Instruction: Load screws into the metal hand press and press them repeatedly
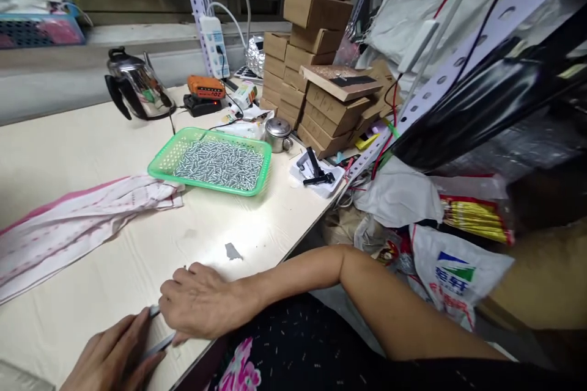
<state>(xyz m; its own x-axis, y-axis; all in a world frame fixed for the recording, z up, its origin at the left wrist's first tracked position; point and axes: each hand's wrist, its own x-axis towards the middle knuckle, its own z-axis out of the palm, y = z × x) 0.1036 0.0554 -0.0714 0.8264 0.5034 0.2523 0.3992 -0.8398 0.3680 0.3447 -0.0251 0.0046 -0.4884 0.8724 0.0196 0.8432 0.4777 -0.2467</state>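
Note:
Near the front edge of the table, my left hand [110,354] and my right hand [197,302] are close together. Two narrow grey, metal-looking bars [158,345] show in the gap between them. My left fingers are closed around one end of this piece, and my right hand is curled in a fist over the other end. Whether the bars belong to one object is hidden. Beyond the hands stands a green plastic basket [158,165] holding a layer of small silvery metal pins [220,164]. A small grey scrap [233,251] lies past my right hand.
A pink-and-white cloth [92,214] lies at left. Behind the basket are a steel kettle [142,88], an orange battery [206,87] on a charger, a lidded metal cup [277,134] and stacked cardboard boxes [321,12]. A white tray [328,186] with black parts sits near the right edge.

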